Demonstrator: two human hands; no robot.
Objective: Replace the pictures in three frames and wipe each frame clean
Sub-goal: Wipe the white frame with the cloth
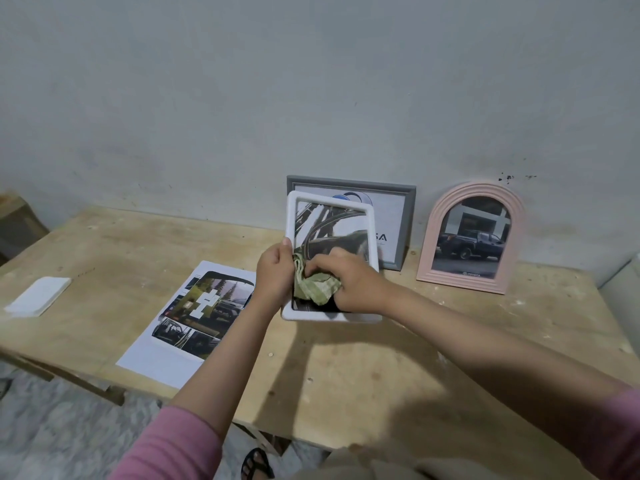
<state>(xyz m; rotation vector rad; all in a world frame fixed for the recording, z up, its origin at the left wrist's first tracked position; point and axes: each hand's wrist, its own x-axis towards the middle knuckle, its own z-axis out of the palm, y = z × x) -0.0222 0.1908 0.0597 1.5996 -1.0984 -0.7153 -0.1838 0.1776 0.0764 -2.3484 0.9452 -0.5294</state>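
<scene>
White frame (291, 216) stands tilted near the counter's (381, 358) back edge, long axis upright, left hand (275, 268) gripping its left rail. Right hand (349, 282) presses a bunched green cloth (317, 289) against the lower glass; the unwiped upper glass lies directly above it.

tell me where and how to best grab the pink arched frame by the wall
Judging by its pose, take the pink arched frame by its two straight side edges, below the curve, coming from the front. It stands upright, leaning back against the wall, so the back is shut off; the sides are bare, with a gap to the grey frame.
</scene>
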